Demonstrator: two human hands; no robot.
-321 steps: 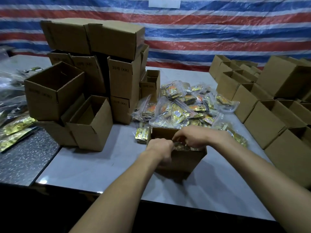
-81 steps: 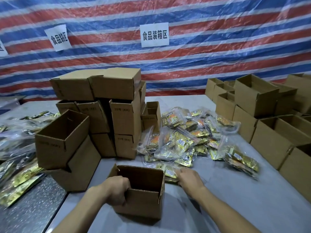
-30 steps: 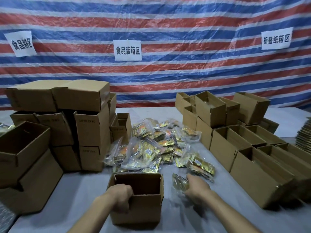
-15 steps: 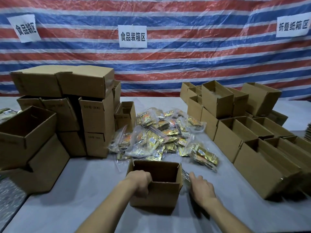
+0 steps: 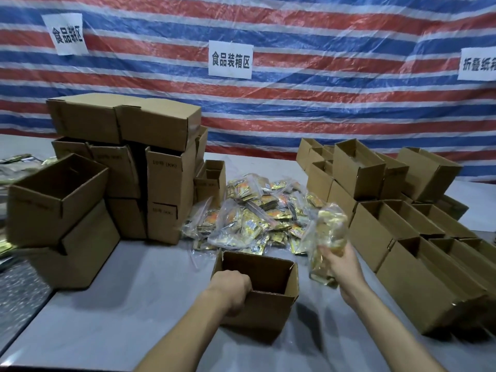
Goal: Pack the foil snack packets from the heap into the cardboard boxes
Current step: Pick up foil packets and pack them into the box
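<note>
Foil packets point(image 5: 327, 232) now raised off table point(image 5: 134, 291).

L hand point(image 5: 233, 289) low, fingers curled over near-left rim of open box point(image 5: 268, 304), forearm coming in from bottom centre. R hand point(image 5: 342, 264) raised just R of it, back twd camera, gripping clear bag of packets point(image 5: 326, 237).

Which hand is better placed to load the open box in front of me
Right: the right hand holds a bag of packets beside the box; the left hand grips its rim.
</note>
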